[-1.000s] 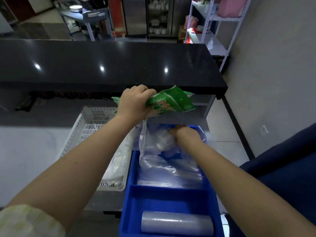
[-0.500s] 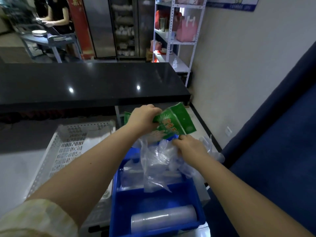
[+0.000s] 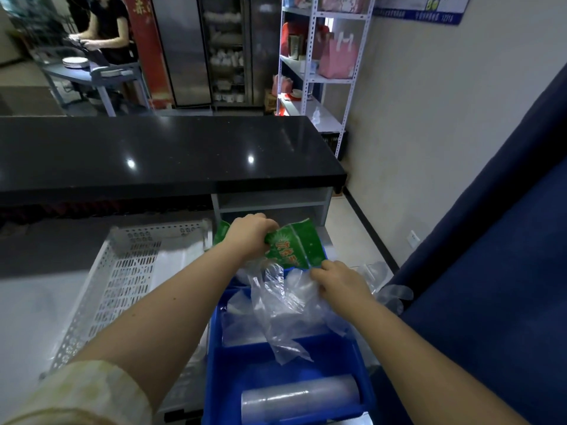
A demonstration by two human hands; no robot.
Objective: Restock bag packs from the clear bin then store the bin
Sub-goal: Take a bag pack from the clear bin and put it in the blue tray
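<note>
my left hand (image 3: 250,237) grips the green pack (image 3: 296,248), my right hand (image 3: 340,280) pinches slippery clear bags (image 3: 285,299) that may spill outside the blue tray (image 3: 276,368).

Pale yellow-checked left sleeve (image 3: 82,394), rolled up

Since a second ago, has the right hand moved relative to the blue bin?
Yes. The right hand has risen from the back compartment of the blue bin toward the green pack, drawing clear plastic up with it.
</note>
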